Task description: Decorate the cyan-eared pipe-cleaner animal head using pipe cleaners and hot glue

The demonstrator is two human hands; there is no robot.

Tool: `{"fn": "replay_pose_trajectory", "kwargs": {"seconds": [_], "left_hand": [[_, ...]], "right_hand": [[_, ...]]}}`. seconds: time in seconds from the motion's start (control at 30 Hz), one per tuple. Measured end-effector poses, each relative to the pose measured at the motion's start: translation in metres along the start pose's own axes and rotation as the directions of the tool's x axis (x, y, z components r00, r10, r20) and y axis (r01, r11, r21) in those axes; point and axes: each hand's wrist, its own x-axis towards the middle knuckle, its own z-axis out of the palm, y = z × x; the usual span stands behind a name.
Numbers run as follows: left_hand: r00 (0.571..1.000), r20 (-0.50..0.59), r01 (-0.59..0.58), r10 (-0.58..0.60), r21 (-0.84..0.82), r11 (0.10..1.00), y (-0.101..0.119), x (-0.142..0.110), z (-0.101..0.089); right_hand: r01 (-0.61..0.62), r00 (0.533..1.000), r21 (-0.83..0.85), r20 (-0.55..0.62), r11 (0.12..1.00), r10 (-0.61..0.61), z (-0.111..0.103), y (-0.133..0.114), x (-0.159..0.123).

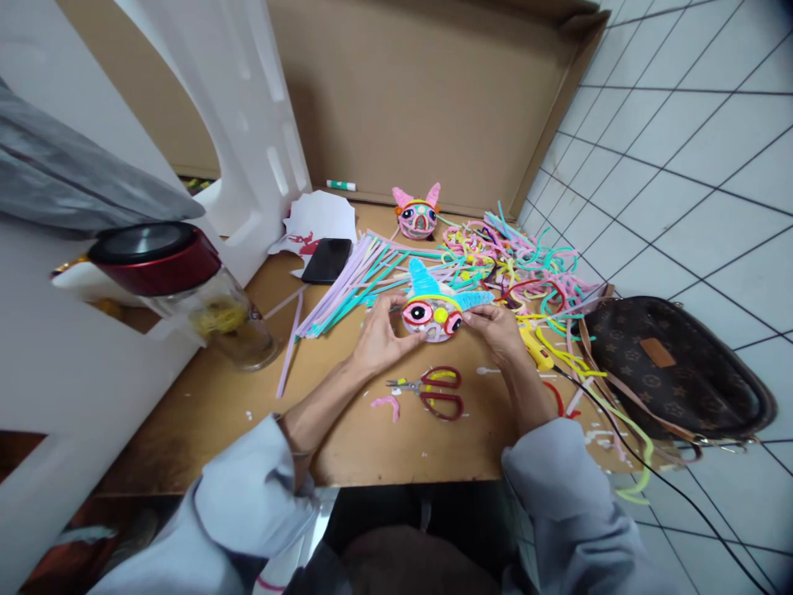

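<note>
Between my two hands is a pipe-cleaner animal head (432,317) with blue ears, big pink-and-red rimmed eyes and a yellow nose. My left hand (382,335) grips its left side, thumb at the lower edge near the mouth. On the other side, my right hand (499,330) pinches it by the right eye, just below the blue ear. Red-handled scissors (441,393) lie on the table below the head, with a short pink pipe-cleaner piece (387,405) beside their tips. Farther back sits a similar head with pink ears (417,213).
Pipe cleaners lie bundled (347,285) at left and tangled (526,256) at right. A yellow glue gun (536,347) with a black cord is near my right forearm. A brown handbag (675,364), phone (327,260) and glass bottle (235,330) stand around the table (241,430).
</note>
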Motion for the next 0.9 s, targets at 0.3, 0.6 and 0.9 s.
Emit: {"fn": "replay_pose_trajectory", "kwargs": {"seconds": [0.3,0.6,0.9], "left_hand": [[1.000,0.013,0.029,-0.028,-0.090,0.995,-0.006,0.002,0.004],[0.983,-0.182,-0.049,0.031,-0.097,0.994,0.005,0.007,-0.009],[0.987,-0.159,0.011,-0.011,0.002,1.000,0.004,0.006,-0.008]], "right_hand": [[0.060,0.998,-0.046,-0.035,0.997,-0.062,-0.004,-0.003,0.000],[0.375,0.798,-0.347,-0.352,0.860,-0.490,-0.008,-0.004,0.003],[0.453,0.667,-0.598,-0.265,0.661,-0.696,0.007,0.002,-0.014]]}}
